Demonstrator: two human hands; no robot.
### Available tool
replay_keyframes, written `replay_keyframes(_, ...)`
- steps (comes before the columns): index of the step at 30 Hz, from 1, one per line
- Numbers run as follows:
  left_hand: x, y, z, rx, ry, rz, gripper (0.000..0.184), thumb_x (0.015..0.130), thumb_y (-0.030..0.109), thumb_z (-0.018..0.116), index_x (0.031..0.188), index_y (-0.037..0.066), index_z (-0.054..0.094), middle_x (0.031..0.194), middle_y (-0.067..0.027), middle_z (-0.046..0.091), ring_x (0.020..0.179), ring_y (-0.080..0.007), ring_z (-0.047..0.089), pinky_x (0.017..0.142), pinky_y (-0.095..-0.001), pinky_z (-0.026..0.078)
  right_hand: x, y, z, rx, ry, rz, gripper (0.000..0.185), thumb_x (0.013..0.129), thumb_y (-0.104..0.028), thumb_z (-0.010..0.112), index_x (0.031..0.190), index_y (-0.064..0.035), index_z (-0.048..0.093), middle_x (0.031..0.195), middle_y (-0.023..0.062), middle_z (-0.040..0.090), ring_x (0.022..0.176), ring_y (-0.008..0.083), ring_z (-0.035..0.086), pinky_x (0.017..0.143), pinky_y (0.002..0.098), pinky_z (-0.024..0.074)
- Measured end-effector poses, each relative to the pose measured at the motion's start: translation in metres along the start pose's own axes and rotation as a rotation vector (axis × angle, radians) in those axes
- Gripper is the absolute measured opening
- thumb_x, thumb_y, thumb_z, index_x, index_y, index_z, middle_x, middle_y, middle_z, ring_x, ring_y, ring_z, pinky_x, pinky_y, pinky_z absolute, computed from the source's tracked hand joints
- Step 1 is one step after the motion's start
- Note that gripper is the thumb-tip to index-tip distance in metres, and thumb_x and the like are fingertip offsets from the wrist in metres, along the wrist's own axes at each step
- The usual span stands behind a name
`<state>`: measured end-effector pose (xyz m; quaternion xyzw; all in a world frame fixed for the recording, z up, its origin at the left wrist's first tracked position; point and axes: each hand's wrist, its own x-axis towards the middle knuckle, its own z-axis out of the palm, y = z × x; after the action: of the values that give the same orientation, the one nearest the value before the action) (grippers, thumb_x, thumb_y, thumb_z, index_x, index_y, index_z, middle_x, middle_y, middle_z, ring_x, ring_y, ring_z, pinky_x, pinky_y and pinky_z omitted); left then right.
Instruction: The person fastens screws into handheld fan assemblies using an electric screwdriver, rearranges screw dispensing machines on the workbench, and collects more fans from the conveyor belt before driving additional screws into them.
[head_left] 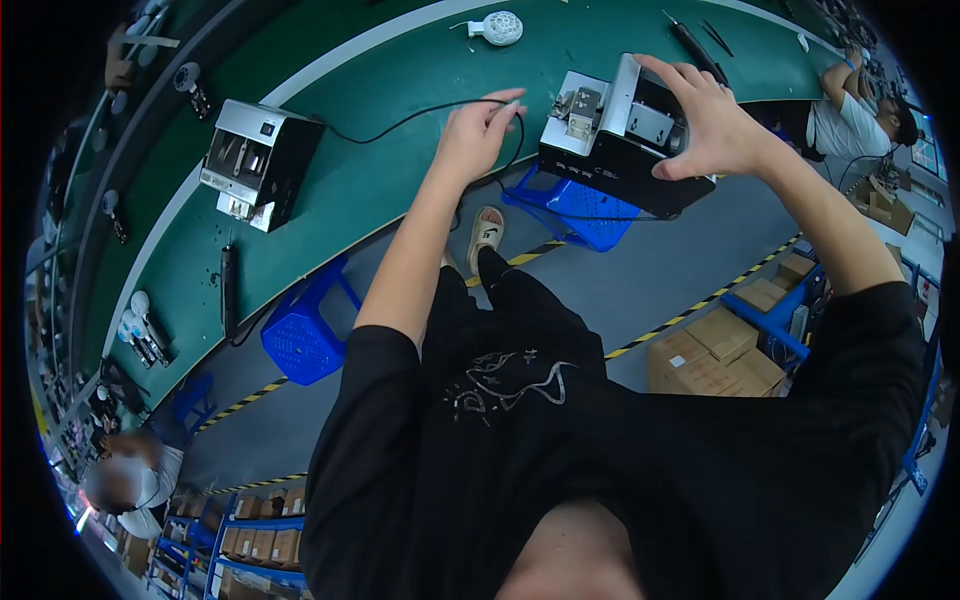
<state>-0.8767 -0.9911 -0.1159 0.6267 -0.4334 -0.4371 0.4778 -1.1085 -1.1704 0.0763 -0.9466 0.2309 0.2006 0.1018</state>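
My right hand (pixel 715 125) is wrapped over a black and silver box that looks like a screw feeder (pixel 625 158), thumb on its near side and fingers along its top. The box sits at the near edge of the green table (pixel 385 185), tilted in view. My left hand (pixel 475 138) is closed, pinching a thin black cable (pixel 425 107) between thumb and fingers. The cable runs left toward a second, similar screw feeder (pixel 260 165) and also hangs down by the table edge. Where its ends plug in is hard to make out.
A white round-headed part (pixel 497 28) and a black electric screwdriver (pixel 692 45) lie at the back; another screwdriver (pixel 229 290) lies left. Blue stools (pixel 302 335) stand below the edge. Cartons (pixel 715 355) are behind at right. Co-workers (pixel 855 125) sit at both sides.
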Motion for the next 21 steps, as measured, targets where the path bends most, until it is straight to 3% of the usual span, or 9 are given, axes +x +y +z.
replay_keyframes(5,0.028,0.033,-0.015,0.081,-0.148,0.014,0.034,0.104,0.026,0.056,0.127,0.005,0.070,0.112,-0.0080,0.076,0.097,-0.0153,0.073,0.085,-0.0265,0.054,-0.027,-0.076,-0.015,0.217,-0.054,0.123,0.121,0.059,-0.051,0.083,0.159,-0.0185,0.024,0.142,0.0269,0.044,0.134,0.0472,0.041,0.109,0.0614,0.0349)
replay_keyframes(8,0.028,0.057,-0.031,0.010,-0.192,0.002,0.035,0.105,0.024,0.056,0.127,0.002,0.069,0.111,-0.0081,0.076,0.100,-0.0155,0.073,0.088,-0.0275,0.054,-0.021,-0.109,0.008,0.463,-0.108,0.344,0.122,0.060,-0.057,0.085,0.158,-0.0161,0.025,0.146,0.0281,0.041,0.137,0.0484,0.040,0.112,0.0584,0.0354)
replay_keyframes(9,0.033,0.056,-0.034,-0.075,-0.154,0.085,0.036,0.106,0.024,0.055,0.124,-0.004,0.068,0.119,-0.0099,0.074,0.104,-0.0170,0.072,0.091,-0.0290,0.055,-0.017,-0.117,0.022,0.547,-0.130,0.385,0.123,0.060,-0.058,0.085,0.158,-0.0167,0.025,0.148,0.0280,0.040,0.138,0.0478,0.039,0.113,0.0579,0.0356)
replay_keyframes(12,0.042,0.070,-0.039,-0.156,-0.184,0.116,0.039,0.107,0.024,0.053,0.123,-0.010,0.065,0.130,-0.0134,0.068,0.107,-0.0207,0.072,0.092,-0.0308,0.055,-0.006,-0.151,0.043,0.606,-0.113,0.386,0.123,0.059,-0.058,0.086,0.158,-0.0180,0.025,0.148,0.0270,0.040,0.138,0.0463,0.040,0.112,0.0571,0.0366)
replay_keyframes(13,0.048,0.059,-0.027,-0.405,-0.143,0.127,0.038,0.106,0.022,0.052,0.117,-0.012,0.065,0.126,-0.0139,0.070,0.100,-0.0251,0.075,0.084,-0.0340,0.061,0.003,-0.159,0.043,0.618,-0.125,0.384,0.122,0.060,-0.055,0.086,0.157,-0.0150,0.025,0.148,0.0294,0.040,0.138,0.0479,0.039,0.114,0.0555,0.0354)
replay_keyframes(17,0.010,0.109,-0.037,-0.563,-0.216,0.012,0.046,0.108,0.029,0.051,0.134,-0.009,0.053,0.116,-0.0187,0.072,0.104,-0.0258,0.072,0.091,-0.0356,0.057,0.038,-0.187,0.036,0.611,-0.204,0.436,0.122,0.061,-0.053,0.086,0.156,-0.0077,0.025,0.145,0.0345,0.040,0.136,0.0492,0.041,0.115,0.0528,0.0359)
replay_keyframes(18,-0.003,0.121,-0.040,-0.606,-0.194,0.010,0.049,0.107,0.030,0.051,0.139,-0.007,0.049,0.115,-0.0195,0.072,0.103,-0.0250,0.072,0.092,-0.0353,0.056,0.048,-0.189,0.042,0.606,-0.224,0.439,0.132,0.057,-0.064,0.084,0.158,-0.0065,0.021,0.146,0.0312,0.040,0.138,0.0472,0.039,0.111,0.0586,0.0361)
replay_keyframes(19,-0.013,0.128,-0.046,-0.672,-0.175,0.002,0.050,0.107,0.027,0.052,0.145,-0.005,0.043,0.114,-0.0203,0.072,0.098,-0.0224,0.071,0.091,-0.0352,0.056,0.061,-0.191,0.045,0.558,-0.206,0.445,0.133,0.058,-0.064,0.083,0.158,-0.0049,0.020,0.145,0.0313,0.041,0.137,0.0477,0.041,0.112,0.0579,0.0369)
replay_keyframes(21,-0.025,0.126,-0.058,-0.710,-0.067,0.128,0.048,0.106,0.025,0.053,0.143,-0.004,0.044,0.113,-0.0202,0.072,0.098,-0.0216,0.070,0.091,-0.0339,0.055,0.084,-0.190,0.055,0.541,-0.124,0.424,0.134,0.059,-0.064,0.081,0.159,-0.0017,0.017,0.142,0.0311,0.045,0.134,0.0482,0.046,0.111,0.0550,0.0400)
